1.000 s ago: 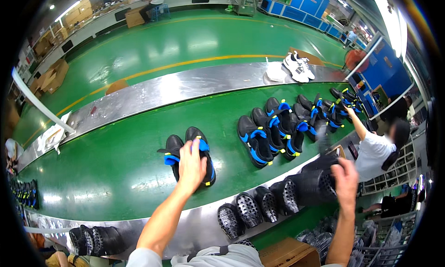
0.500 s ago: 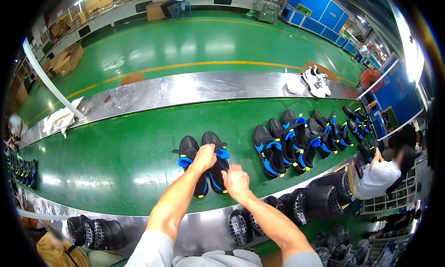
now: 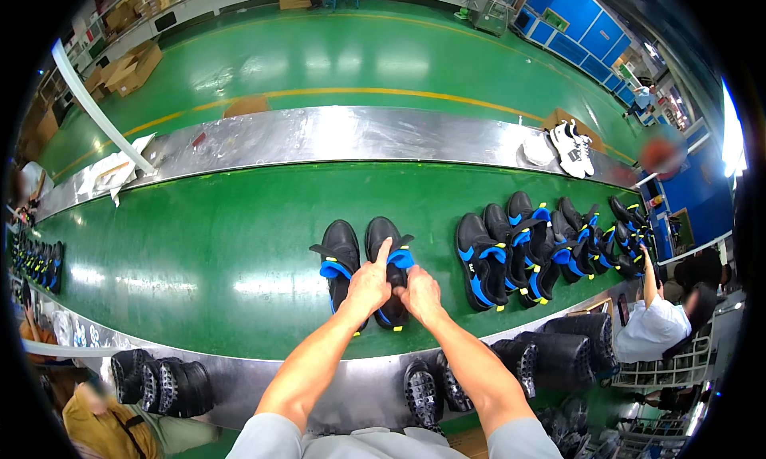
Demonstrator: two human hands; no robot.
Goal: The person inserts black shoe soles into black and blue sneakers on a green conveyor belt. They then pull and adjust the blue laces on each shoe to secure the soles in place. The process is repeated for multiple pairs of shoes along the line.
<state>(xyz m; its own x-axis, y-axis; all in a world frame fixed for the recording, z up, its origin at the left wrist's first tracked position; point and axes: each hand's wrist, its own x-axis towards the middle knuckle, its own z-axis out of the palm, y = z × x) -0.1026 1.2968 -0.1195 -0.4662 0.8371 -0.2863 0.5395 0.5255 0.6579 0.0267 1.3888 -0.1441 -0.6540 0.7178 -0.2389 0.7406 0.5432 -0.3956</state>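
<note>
In front of me a pair of black shoes with blue linings and yellow-green tabs stands on the green belt, toes pointing away. My left hand [image 3: 369,287] is at the right shoe [image 3: 382,232] of the pair; its index finger stretches over the instep while the other fingers curl at the opening. Closed on the collar of that same shoe is my right hand [image 3: 420,292], its fingertips partly hidden. Beside it the left shoe [image 3: 340,239] stands untouched, its strap spread sideways and its heel partly behind my left arm.
Several similar black-and-blue shoes [image 3: 476,261] stand to the right. Dark shoe lasts or boots with lugged soles [image 3: 420,391] line the near metal ledge [image 3: 255,383]. White shoes [image 3: 570,149] rest on the far metal ledge [image 3: 319,136]. A person in white [image 3: 654,331] sits at the right.
My left hand has shifted off the raised tongue, its index finger now stretched forward. My right hand has moved in against the shoe's collar. The view has shifted slightly.
</note>
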